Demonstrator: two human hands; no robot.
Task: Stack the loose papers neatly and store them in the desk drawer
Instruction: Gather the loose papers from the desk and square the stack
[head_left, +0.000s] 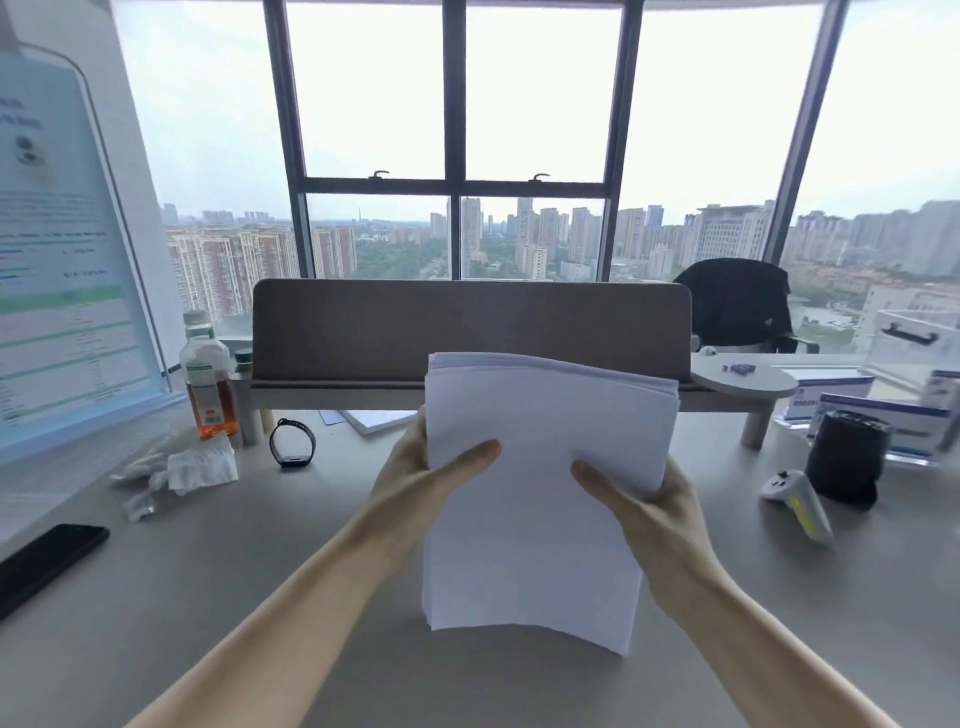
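A thick stack of white papers (540, 499) stands upright in front of me above the grey desk (260, 597), its lower edge close to or resting on the desk surface. My left hand (415, 478) grips the stack's left edge, thumb across the front sheet. My right hand (649, 504) grips the right edge the same way. The top edges of the sheets are slightly uneven. No desk drawer is in view.
A brown divider panel on a raised shelf (467, 332) runs behind the papers. At left are a bottle (208, 384), crumpled tissues (197, 467), a smartwatch (292, 444), a black phone (47, 566) and a monitor (62, 286). At right lie a white controller (800, 504) and a black cylinder (844, 462).
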